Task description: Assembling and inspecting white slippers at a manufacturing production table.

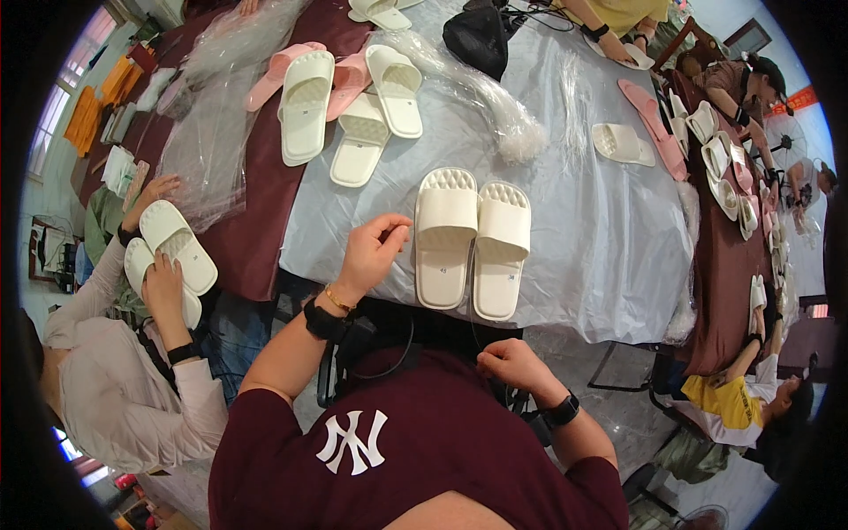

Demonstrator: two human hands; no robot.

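A pair of white slippers lies side by side on the plastic-covered table in front of me, toes away: the left slipper (pixel 444 225) and the right slipper (pixel 501 238). Beside the left slipper's outer edge is my left hand (pixel 373 254), raised, its fingers curled and pinched together. Anything between those fingertips is too small to make out. My right hand (pixel 518 364) is closed as well, low in front of the table's near edge. A thin dark line runs between its fingertips and the right slipper's heel; what it is cannot be told.
More white slippers (pixel 306 108) and pink slippers (pixel 350 84) lie at the back left. A clear plastic bundle (pixel 517 132), thin clear strands (pixel 572 97) and a single white slipper (pixel 623 144) lie farther back. At left a co-worker (pixel 132 353) holds white slippers; others work at right.
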